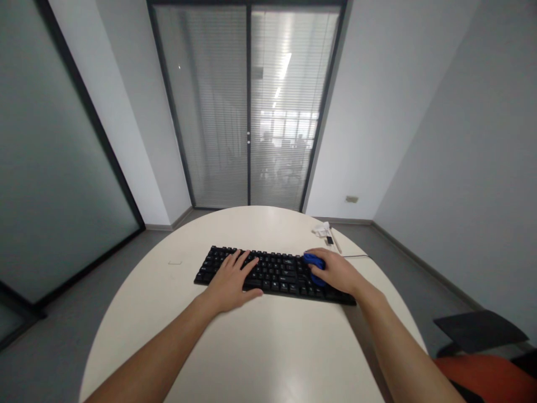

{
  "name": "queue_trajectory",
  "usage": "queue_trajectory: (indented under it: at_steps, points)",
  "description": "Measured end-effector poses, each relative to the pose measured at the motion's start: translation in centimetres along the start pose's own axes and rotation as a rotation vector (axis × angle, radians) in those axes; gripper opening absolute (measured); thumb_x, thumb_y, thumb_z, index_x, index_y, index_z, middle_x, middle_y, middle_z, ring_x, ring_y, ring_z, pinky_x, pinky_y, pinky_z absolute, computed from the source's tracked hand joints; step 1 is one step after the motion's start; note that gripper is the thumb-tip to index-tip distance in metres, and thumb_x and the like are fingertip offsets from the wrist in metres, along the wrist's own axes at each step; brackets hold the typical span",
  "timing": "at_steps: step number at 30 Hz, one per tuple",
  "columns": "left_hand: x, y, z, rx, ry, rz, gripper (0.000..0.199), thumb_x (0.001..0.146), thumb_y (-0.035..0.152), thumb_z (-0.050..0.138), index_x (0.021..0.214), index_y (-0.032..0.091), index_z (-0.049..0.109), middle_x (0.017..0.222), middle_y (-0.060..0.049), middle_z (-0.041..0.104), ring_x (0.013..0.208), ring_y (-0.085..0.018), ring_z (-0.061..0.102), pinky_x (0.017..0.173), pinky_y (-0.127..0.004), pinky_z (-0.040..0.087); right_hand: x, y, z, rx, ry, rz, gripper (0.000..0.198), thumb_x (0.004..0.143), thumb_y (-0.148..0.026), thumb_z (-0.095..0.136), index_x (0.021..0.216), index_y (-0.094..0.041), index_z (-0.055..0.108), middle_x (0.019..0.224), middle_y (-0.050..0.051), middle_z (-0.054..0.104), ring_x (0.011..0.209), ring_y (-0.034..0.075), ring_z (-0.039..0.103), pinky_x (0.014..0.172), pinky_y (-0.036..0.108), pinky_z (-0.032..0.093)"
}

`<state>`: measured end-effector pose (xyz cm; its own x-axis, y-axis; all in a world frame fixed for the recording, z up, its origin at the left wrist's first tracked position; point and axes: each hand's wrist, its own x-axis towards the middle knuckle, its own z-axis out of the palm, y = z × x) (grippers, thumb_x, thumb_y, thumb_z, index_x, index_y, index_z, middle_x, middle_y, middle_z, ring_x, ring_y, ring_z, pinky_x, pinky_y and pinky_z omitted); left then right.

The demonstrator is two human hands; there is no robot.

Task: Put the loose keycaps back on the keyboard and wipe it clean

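Note:
A black keyboard (pixel 279 274) lies across the middle of the round white table (pixel 251 347). My left hand (pixel 230 284) rests on its left part, fingers spread over the keys and thumb stretched along the front edge. Over the right end of the keyboard, my right hand (pixel 339 271) is closed around a soft-looking blue lump (pixel 316 268). The lump sits against the keys there. Whether it is putty or a cloth, I cannot tell, and part of it is hidden by my fingers.
Crumpled white material (pixel 322 229), a small black item (pixel 329 240) and a thin pale stick (pixel 336 240) lie toward the back right. A dark cable (pixel 356 256) runs to the table's right edge. An orange-seated chair (pixel 482 375) stands at lower right. Glass doors (pixel 247 112) are beyond.

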<state>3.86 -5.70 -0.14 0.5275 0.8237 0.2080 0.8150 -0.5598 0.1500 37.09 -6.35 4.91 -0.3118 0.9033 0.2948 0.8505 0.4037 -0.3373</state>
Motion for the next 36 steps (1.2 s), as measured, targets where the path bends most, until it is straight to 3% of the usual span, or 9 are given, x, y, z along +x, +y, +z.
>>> queue_trajectory:
  at_steps: [7,14,17,22,26,36]
  points:
    - [0.0,0.0,0.1,-0.003,0.010,-0.004,0.086,0.084,0.076,0.051,0.154,0.026,0.037,0.163,-0.011,0.026,0.151,-0.037,0.017,0.122,-0.056,0.017,-0.1,-1.3,-0.7,-0.073,-0.170,0.129,0.048,0.072,-0.021,0.060,0.118,-0.019,0.070,0.118,0.009,0.071,0.107,0.028,0.065,0.094,0.036,0.048]
    - [-0.1,-0.2,0.1,-0.016,0.004,0.020,0.087,0.084,0.077,0.049,0.155,0.029,0.034,0.164,-0.009,0.024,0.151,-0.036,0.017,0.122,-0.056,0.016,-0.5,-2.3,-1.7,-0.127,-0.260,0.100,0.044,0.068,-0.019,0.063,0.111,-0.019,0.074,0.110,0.010,0.074,0.100,0.029,0.067,0.088,0.035,0.049]
    - [-0.1,-0.3,0.1,-0.010,-0.008,0.030,0.086,0.085,0.077,0.049,0.155,0.030,0.033,0.164,-0.008,0.023,0.151,-0.036,0.017,0.122,-0.056,0.016,-0.5,-1.9,-1.5,-0.101,-0.223,0.078,0.042,0.069,-0.019,0.063,0.110,-0.020,0.074,0.109,0.009,0.074,0.100,0.028,0.067,0.089,0.036,0.049]
    - [-0.1,-0.2,0.1,-0.005,-0.007,0.032,0.086,0.086,0.076,0.049,0.155,0.029,0.033,0.164,-0.009,0.023,0.151,-0.036,0.016,0.122,-0.056,0.017,0.1,-1.3,0.6,-0.005,0.053,-0.014,0.046,0.081,-0.020,0.055,0.127,-0.020,0.064,0.132,0.008,0.065,0.121,0.025,0.059,0.106,0.038,0.042]
    - [-0.1,-0.2,0.1,-0.016,-0.007,0.035,0.086,0.085,0.076,0.050,0.155,0.029,0.034,0.164,-0.009,0.023,0.151,-0.036,0.015,0.122,-0.056,0.016,0.5,-1.4,2.1,-0.051,-0.024,0.042,0.048,0.084,-0.033,0.059,0.130,-0.020,0.062,0.130,0.010,0.065,0.117,0.029,0.061,0.101,0.041,0.047]
    - [-0.1,0.0,-0.1,-0.030,-0.017,0.020,0.087,0.085,0.076,0.051,0.155,0.029,0.034,0.165,-0.009,0.022,0.152,-0.036,0.015,0.122,-0.056,0.015,0.5,-1.2,1.1,0.014,-0.123,-0.100,0.054,0.069,-0.018,0.062,0.122,-0.022,0.069,0.123,0.007,0.069,0.114,0.026,0.062,0.103,0.036,0.045]
